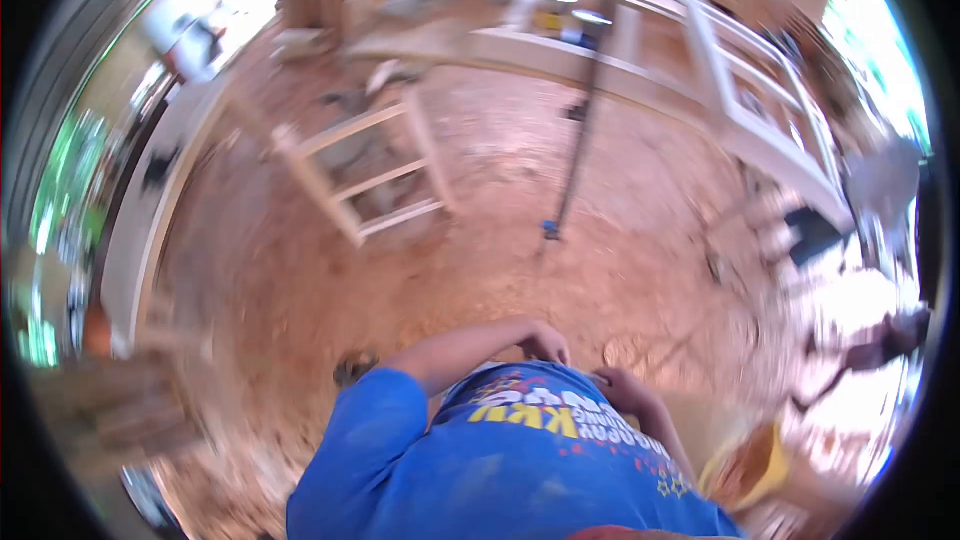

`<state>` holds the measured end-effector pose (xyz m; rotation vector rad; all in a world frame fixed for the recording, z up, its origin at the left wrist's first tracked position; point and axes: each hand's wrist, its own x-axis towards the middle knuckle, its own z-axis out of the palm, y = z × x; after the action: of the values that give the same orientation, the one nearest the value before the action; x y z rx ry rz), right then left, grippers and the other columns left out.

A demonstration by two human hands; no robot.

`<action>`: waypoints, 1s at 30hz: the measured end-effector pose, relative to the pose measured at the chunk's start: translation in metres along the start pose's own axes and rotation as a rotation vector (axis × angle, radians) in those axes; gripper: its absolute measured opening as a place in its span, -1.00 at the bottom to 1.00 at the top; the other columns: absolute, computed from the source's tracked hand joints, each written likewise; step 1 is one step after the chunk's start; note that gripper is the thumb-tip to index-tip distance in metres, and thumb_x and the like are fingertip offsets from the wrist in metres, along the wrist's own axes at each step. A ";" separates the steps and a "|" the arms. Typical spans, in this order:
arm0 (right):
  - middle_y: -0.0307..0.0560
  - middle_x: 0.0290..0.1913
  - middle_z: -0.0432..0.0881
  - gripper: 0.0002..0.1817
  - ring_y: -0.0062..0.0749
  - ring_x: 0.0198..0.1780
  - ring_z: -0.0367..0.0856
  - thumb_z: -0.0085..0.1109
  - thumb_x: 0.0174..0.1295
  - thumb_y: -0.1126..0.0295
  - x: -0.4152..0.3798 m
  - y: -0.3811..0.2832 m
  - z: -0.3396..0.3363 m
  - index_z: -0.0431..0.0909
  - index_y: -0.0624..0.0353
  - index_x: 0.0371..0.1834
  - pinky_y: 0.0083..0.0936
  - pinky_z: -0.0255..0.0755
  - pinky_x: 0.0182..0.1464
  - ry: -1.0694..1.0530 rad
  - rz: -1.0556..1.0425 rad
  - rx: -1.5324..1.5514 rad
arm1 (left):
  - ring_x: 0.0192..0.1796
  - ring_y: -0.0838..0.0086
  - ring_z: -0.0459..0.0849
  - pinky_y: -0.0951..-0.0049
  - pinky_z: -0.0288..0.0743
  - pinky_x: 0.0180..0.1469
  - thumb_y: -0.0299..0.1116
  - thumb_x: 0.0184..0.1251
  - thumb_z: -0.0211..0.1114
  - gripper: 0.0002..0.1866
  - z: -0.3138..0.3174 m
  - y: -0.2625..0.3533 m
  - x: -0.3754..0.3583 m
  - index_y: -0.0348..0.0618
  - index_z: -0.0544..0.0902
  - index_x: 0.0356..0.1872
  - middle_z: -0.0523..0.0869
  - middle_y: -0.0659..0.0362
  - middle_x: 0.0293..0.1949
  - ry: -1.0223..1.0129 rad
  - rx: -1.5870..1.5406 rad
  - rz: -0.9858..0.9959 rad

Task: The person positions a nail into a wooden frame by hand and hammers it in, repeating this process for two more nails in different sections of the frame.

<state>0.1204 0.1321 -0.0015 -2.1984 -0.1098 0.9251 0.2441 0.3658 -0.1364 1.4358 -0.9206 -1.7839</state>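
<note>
Both hands are at my waist, by the front hem of the blue shirt (500,450). My left hand (546,342) bends inward there, with its fingers pointing down and partly tucked out of sight. Just to the right, my right hand (624,392) is close against the hem, its fingers mostly hidden. A small gap separates the two hands. Whether either one holds anything is not visible.
A wooden frame (385,168) with crossbars stands on the reddish dirt floor (480,280). Beyond it runs a long bench (620,75), with a thin dark pole (580,150) in front. A pale ladder-like frame (745,110) leans at right. A yellow container (745,465) sits at lower right.
</note>
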 end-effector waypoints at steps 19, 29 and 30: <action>-0.03 -0.22 0.87 -0.72 -0.35 -0.27 0.87 0.37 0.32 0.38 -0.060 0.242 0.014 0.75 0.20 0.06 -0.39 0.78 -0.21 -0.102 0.360 0.843 | -0.07 0.52 0.70 0.36 0.63 -0.02 -0.04 0.49 0.44 -0.60 -0.130 0.029 0.082 -0.17 0.74 0.07 0.78 0.24 -0.08 0.548 -0.133 -0.381; -0.13 -0.40 0.80 -0.66 -0.37 -0.40 0.75 0.37 0.27 0.09 0.002 0.217 0.009 0.82 0.18 -0.24 -0.30 0.63 -0.35 -0.048 0.530 1.069 | 0.14 0.16 0.83 0.19 0.65 0.22 0.08 0.41 0.40 -0.46 -0.269 -0.045 0.008 -0.18 0.80 0.13 0.86 -0.05 0.06 0.497 0.350 -0.657; -0.13 -0.38 0.80 -0.66 -0.35 -0.42 0.74 0.37 0.27 0.09 0.006 0.220 -0.006 0.82 0.17 -0.20 -0.29 0.63 -0.35 -0.256 0.567 0.742 | 0.13 0.20 0.84 0.22 0.66 0.21 0.07 0.41 0.41 -0.47 -0.281 -0.019 0.019 -0.19 0.81 0.11 0.86 -0.03 0.06 0.496 0.272 -0.674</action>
<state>0.0864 -0.0291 -0.1478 -1.4187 0.6658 1.2893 0.5155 0.3270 -0.2045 2.4365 -0.4468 -1.6276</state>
